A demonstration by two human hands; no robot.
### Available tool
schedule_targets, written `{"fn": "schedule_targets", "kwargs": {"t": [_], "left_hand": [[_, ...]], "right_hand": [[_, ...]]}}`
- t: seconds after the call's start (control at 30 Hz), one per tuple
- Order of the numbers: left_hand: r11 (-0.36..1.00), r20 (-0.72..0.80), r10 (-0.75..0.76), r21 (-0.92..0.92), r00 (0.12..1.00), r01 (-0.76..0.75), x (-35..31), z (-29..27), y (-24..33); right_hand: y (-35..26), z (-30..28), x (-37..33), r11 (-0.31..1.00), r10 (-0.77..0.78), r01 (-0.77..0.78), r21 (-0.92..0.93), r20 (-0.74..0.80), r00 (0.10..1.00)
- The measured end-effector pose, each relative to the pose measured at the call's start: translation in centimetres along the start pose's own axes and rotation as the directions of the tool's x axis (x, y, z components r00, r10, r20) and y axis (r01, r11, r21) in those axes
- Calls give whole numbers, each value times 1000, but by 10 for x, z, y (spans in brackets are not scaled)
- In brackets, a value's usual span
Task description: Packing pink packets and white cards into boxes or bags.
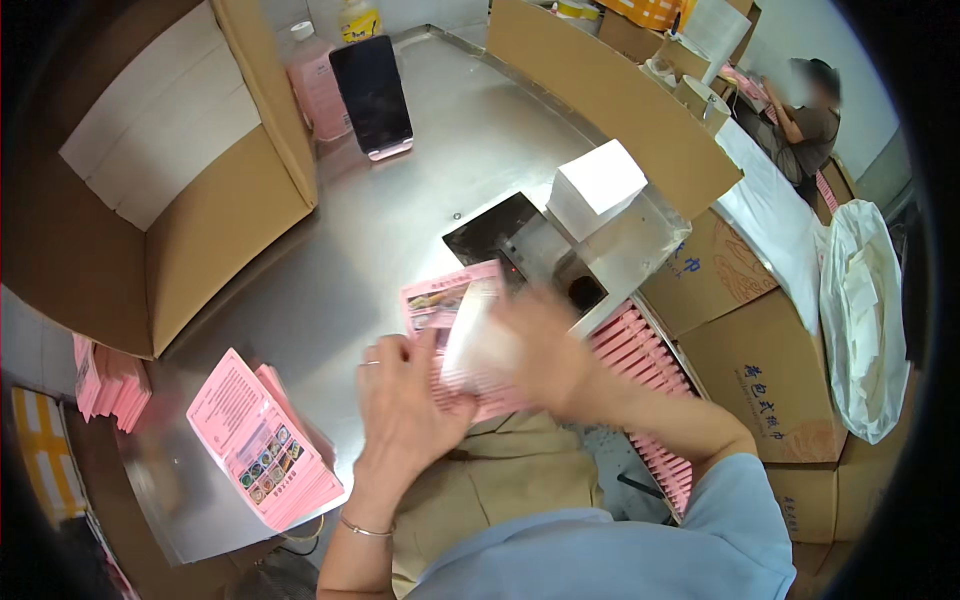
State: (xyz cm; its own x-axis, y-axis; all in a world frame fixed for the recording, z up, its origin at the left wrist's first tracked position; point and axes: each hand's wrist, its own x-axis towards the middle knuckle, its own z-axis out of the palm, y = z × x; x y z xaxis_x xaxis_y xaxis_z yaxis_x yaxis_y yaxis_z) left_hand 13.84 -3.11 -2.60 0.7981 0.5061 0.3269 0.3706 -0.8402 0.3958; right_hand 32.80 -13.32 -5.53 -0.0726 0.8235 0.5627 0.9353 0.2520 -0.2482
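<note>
Close to my lap, at the table's front edge, my left hand (408, 405) has its fingers curled over a pink printed packet (428, 300) with food pictures on it. My right hand (545, 350) is smeared by motion at the packet's right side, so its fingers cannot be made out. Between the two hands, over the packet, lies a blurred white sheet, perhaps folded tissue (472, 345). A stack of similar pink packets (255, 440) rests on the table to the left of my left hand. Beyond my right hand stands a block of white paper (597, 190).
A black device (500, 232) is set by the metal table's (375, 210) right edge. A propped phone (372, 95) and a pink bottle (318, 80) stand behind. An open carton (230, 200) fills the left. Pink packets in a box (640, 360), cartons (760, 380) and a seated person are at right.
</note>
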Motion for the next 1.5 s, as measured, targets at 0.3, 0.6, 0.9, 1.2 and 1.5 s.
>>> {"fn": "schedule_targets", "kwargs": {"t": [0.3, 0.6, 0.9, 1.2, 1.5], "left_hand": [[992, 93, -99, -73, 991, 106, 3, -24, 13], [874, -398, -347, 191, 849, 447, -97, -114, -39], [827, -275, -369, 338, 888, 449, -102, -113, -70], [1000, -98, -12, 4, 995, 13, -7, 15, 2], [999, -113, -34, -36, 993, 30, -10, 16, -4]], "right_hand": [[42, 40, 63, 952, 300, -260, -159, 328, 896], [33, -48, 56, 913, 76, -163, -373, -237, 969], [114, -52, 56, 804, 207, -342, -486, -311, 928], [119, -51, 49, 844, 193, -330, -422, -335, 922], [126, -58, 47, 879, 250, -340, -333, -284, 926]]}}
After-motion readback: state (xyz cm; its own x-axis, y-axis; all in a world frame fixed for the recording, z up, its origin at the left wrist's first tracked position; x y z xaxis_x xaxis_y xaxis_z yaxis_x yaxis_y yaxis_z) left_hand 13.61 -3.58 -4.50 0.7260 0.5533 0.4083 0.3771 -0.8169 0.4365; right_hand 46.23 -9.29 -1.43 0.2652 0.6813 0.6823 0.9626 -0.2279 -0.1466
